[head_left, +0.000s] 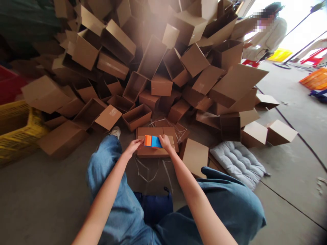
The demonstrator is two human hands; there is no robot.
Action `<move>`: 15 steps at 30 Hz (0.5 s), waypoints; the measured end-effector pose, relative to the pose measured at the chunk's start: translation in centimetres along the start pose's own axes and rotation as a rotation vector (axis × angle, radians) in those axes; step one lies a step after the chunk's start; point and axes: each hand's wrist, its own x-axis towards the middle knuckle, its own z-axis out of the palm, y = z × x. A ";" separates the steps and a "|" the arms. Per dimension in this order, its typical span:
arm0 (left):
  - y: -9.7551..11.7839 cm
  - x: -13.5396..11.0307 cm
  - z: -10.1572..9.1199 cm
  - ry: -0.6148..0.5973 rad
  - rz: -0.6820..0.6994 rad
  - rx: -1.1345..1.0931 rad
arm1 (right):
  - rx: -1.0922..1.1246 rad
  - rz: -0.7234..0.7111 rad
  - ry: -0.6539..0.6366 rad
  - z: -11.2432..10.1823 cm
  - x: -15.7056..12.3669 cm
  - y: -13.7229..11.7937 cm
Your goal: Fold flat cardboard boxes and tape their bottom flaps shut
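An orange-and-blue item [152, 142], roughly block-shaped, is over the top of a closed cardboard box [153, 153] between my legs. My right hand [165, 142] grips its blue end, thumb on top. At the orange end, my left hand [134, 147] has its fingers stretched toward the item. Its fingertips are at or very near the edge, and I cannot tell whether they touch. Clear plastic straps [148, 178] lie loose on the floor in front of the box, with more strands behind it.
A big heap of open cardboard boxes [154, 58] rises ahead. On the left stands a yellow crate [15, 132]; on the right lies a grey cushion [238, 161]. A dark cable [304, 136] crosses the floor. Another person [270, 34] sits at the far right.
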 end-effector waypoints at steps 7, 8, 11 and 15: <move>0.0 0.2 0.4 0.046 -0.023 -0.068 | 0.036 0.053 -0.012 -0.1 -0.1 -0.2; 0.0 0.2 0.4 0.045 -0.027 -0.075 | 0.045 0.060 -0.008 -0.1 -0.1 -0.2; -0.1 0.4 0.6 0.056 -0.036 -0.076 | 0.073 0.070 -0.002 -0.2 -0.3 -0.4; -0.3 0.5 0.8 0.063 -0.008 -0.033 | 0.108 0.069 0.007 -0.4 -0.4 -0.7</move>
